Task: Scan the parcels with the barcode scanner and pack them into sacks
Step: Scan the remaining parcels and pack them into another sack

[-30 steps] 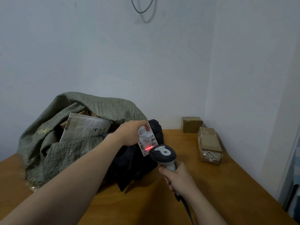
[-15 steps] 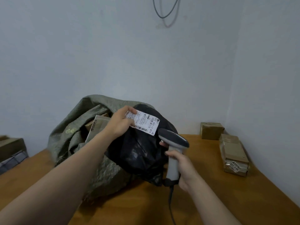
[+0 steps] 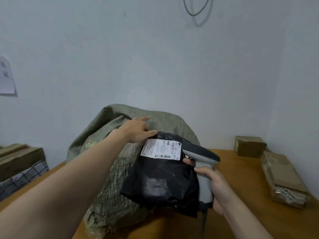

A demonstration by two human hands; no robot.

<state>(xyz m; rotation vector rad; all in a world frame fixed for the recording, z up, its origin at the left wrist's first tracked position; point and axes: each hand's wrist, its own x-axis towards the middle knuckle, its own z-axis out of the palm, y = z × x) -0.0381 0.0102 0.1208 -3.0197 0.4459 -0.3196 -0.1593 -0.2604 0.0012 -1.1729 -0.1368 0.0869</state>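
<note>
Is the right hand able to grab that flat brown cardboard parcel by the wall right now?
Probably not yet: the right hand grips the grey barcode scanner, so its fingers are full. Nothing lies on the wooden table between it and the flat brown cardboard parcel.

Far left of your left hand [image 3: 138, 130], a paper sheet [image 3: 6, 76] hangs on the wall [image 3: 120, 57]; below it, perhaps checked cloth [image 3: 22, 178]. High above, a cable [image 3: 196, 13] loops.

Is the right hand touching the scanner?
Touching. The head view shows the right hand with its fingers curled round the grey handle of the scanner, with no gap between them.
</note>
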